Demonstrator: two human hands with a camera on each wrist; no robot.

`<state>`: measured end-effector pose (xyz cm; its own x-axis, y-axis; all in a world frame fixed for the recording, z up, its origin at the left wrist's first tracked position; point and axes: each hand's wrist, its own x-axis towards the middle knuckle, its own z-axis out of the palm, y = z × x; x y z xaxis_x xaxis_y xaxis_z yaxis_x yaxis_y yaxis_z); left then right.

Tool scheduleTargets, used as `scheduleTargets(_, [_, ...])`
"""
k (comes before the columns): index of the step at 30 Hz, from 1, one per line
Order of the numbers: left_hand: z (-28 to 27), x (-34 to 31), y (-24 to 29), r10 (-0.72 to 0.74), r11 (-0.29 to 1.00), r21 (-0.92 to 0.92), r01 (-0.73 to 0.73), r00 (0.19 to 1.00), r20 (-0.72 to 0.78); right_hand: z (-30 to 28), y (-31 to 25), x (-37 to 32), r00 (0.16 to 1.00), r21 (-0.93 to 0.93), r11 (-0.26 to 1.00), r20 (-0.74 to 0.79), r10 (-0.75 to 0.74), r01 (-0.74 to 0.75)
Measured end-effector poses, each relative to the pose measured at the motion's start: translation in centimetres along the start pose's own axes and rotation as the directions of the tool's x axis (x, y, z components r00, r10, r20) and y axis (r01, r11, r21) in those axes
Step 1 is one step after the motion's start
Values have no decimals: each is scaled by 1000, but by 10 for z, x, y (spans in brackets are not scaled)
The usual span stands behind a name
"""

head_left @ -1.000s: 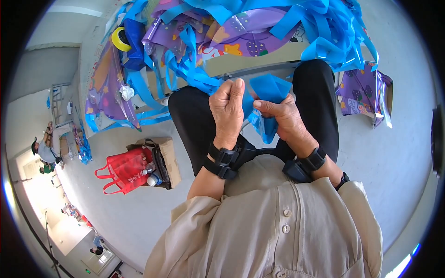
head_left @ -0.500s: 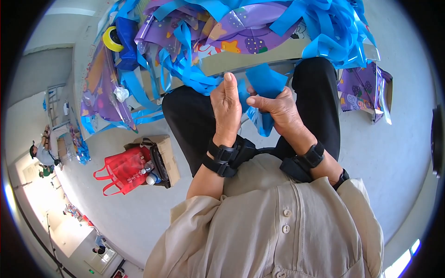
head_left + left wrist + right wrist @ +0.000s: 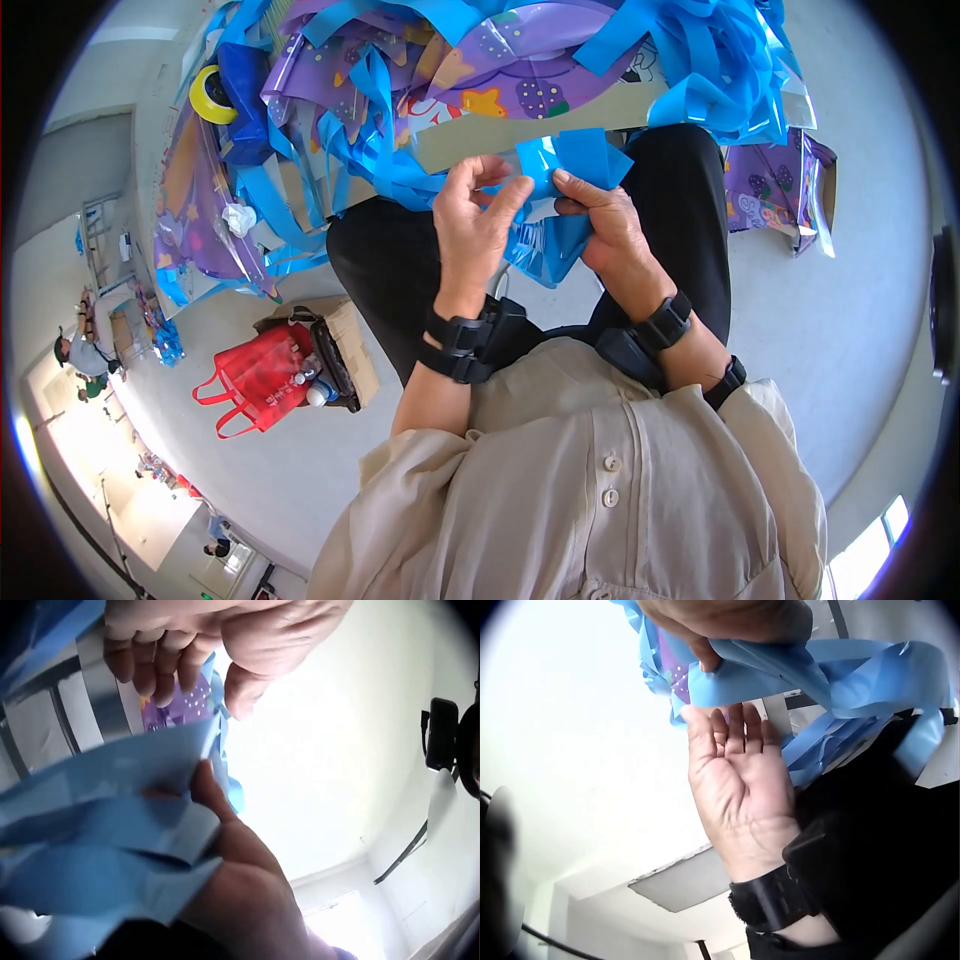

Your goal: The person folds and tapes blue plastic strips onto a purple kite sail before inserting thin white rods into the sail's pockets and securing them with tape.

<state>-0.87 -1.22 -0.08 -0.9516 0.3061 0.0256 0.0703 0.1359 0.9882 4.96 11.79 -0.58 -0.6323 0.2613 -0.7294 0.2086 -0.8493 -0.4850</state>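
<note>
In the head view, my right hand [image 3: 620, 235] pinches a folded blue plastic strip [image 3: 588, 155] between thumb and fingers, and loops of it hang below the hand. My left hand [image 3: 472, 225] is held just left of the strip, fingers slightly bent and thumb apart. The left wrist view shows the left fingers [image 3: 161, 664] above the strip [image 3: 112, 769], with nothing between them and the thumb. From the right wrist view, the left palm [image 3: 742, 780] faces the camera below the strip [image 3: 742, 679] that the right hand [image 3: 735, 619] grips.
A table beyond the knees bears heaped blue strips [image 3: 735, 80], purple printed film [image 3: 540, 50] and a yellow tape roll [image 3: 212, 95] on a blue dispenser [image 3: 245, 105]. A red bag [image 3: 262, 375] stands beside a cardboard box [image 3: 350, 350] on the floor at left.
The left hand's upright thumb has tilted toward the strip and its fingers have bent. The strip in my right hand now spreads further left. The head view has shifted slightly.
</note>
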Motion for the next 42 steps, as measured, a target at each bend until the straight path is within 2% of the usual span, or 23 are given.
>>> scheduleTargets(1, [8,1,1,0,1000,-2,0,1000,-3,2,0,4,1000,-7,1000,0,-8,8])
scheduleTargets(3, [21,2,2,-150,971,-197,135,987,-61,8,-1,9,998,-76,997,-60,-24,20])
scheduleTargets(4, [26,6,-5,-109,988,-124,94,987,-120,11,-2,12,992,-143,989,-118,-45,28])
scheduleTargets(5, [30,11,-7,-109,988,-126,93,987,-121,13,-3,15,992,-145,989,-118,-47,30])
scheduleTargets(7, [34,19,-11,-94,995,26,99,983,-156,15,-5,19,965,-287,936,-101,-242,204])
scheduleTargets(8, [35,22,-13,-96,995,26,101,983,-156,17,-6,18,950,-289,914,-43,-310,285])
scheduleTargets(9, [36,26,-15,-55,996,63,66,984,-170,18,-5,21,950,-290,914,-43,-309,284])
scheduleTargets(11, [39,32,-19,29,990,141,-1,981,-194,18,-1,29,889,-245,856,76,-451,455])
scheduleTargets(15, [42,39,-27,73,988,151,-40,974,-215,9,3,43,849,-315,789,183,-495,528])
scheduleTargets(17, [41,42,-25,275,917,344,-199,943,-187,8,1,41,728,-588,464,361,-582,663])
scheduleTargets(18, [40,41,-20,274,918,345,-198,944,-186,10,-1,38,729,-589,465,360,-582,662])
scheduleTargets(20, [38,34,-10,326,923,272,-272,928,-181,13,-8,28,594,-602,240,500,-629,761])
scheduleTargets(21, [36,33,-11,322,924,273,-268,930,-179,16,-10,24,599,-604,244,498,-628,758])
scheduleTargets(23, [32,33,-11,341,911,300,-284,927,-157,19,-14,21,547,-618,137,543,-638,774])
scheduleTargets(24, [30,33,-17,339,911,301,-282,928,-155,18,-11,24,549,-619,139,542,-637,773])
scheduleTargets(26, [28,38,-29,240,898,397,-186,967,-89,15,-6,37,664,-692,247,433,-610,678])
scheduleTargets(27, [29,38,-31,239,899,397,-186,967,-88,14,-5,40,664,-693,247,432,-610,677])
scheduleTargets(29, [31,39,-32,285,866,447,-223,956,-74,13,-3,43,732,-731,314,359,-579,606])
scheduleTargets(30, [31,39,-31,284,866,448,-222,956,-76,13,-3,43,733,-731,314,360,-577,606])
scheduleTargets(32, [31,38,-28,310,750,609,-257,951,20,15,-3,43,764,-745,351,318,-561,568])
scheduleTargets(38, [34,38,-27,326,680,667,-306,940,99,23,-8,40,777,-821,267,298,-554,505])
scheduleTargets(42, [32,38,-25,284,643,705,-299,948,143,24,-6,43,768,-815,263,305,-563,516])
